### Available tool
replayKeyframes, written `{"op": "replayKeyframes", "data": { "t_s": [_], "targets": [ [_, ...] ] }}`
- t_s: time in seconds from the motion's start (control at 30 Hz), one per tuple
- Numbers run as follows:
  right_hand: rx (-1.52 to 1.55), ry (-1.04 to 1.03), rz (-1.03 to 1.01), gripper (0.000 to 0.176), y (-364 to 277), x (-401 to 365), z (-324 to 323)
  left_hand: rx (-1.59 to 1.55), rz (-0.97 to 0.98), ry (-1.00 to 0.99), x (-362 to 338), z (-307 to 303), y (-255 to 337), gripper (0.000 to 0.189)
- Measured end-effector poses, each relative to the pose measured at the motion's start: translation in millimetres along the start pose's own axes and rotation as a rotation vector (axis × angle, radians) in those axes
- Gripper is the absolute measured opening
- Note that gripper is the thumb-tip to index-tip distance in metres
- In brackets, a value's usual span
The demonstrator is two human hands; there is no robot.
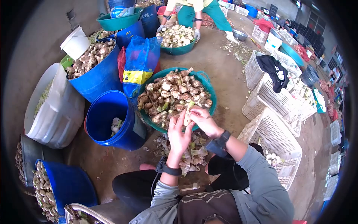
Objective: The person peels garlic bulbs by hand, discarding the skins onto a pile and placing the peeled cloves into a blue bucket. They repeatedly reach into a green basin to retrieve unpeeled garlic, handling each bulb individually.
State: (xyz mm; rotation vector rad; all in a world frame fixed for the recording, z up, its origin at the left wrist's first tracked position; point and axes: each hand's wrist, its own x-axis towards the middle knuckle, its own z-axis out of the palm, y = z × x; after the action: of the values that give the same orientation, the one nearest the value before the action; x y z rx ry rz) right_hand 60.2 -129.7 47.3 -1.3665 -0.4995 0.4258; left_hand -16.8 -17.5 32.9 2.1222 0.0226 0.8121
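A pale bulb with a green tip (pixel 187 118) is pinched between my two hands, just over the near edge of the green tub. My left hand (pixel 179 135) is closed on its lower left side. From the right, my right hand (pixel 205 121) grips it too, fingers bent round it. Brown, unpeeled bulbs (pixel 173 89), some with green shoots, fill the green tub (pixel 213 100) in front of me. Peeled skins (pixel 194 158) lie in a heap on the floor below my hands. Left of the tub stands a blue bucket (pixel 100 128) with a few pale bulbs (pixel 116 125) at its bottom.
White plastic crates (pixel 257 132) line my right side, one holding white bulbs (pixel 273 158). A dark garment (pixel 274 72) hangs over another. Ahead, a person in green trousers (pixel 186 15) holds a tub of pale bulbs (pixel 177 36). Full blue barrels (pixel 95 82) stand left.
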Motion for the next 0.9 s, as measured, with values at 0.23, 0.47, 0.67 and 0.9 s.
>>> {"op": "replayKeyframes", "data": {
  "t_s": [0.23, 0.47, 0.67, 0.9],
  "targets": [
    [0.166, -0.065, 0.092, 0.019, -19, -36, 2, -0.856, -0.362, -0.243, -14, 0, 8, 0.053],
    [-0.409, -0.097, -0.371, 0.017, -2, -40, -20, -1.709, -0.718, -0.605, -19, 10, -26, 0.046],
    [0.068, -0.144, 0.1, 0.018, 19, -43, -35, -0.483, -0.353, -0.131, -17, 23, 1, 0.05],
    [0.391, -0.122, 0.017, 0.028, 25, -46, -31, -0.594, -0.597, -0.184, -6, 25, 14, 0.039]
  ]
}}
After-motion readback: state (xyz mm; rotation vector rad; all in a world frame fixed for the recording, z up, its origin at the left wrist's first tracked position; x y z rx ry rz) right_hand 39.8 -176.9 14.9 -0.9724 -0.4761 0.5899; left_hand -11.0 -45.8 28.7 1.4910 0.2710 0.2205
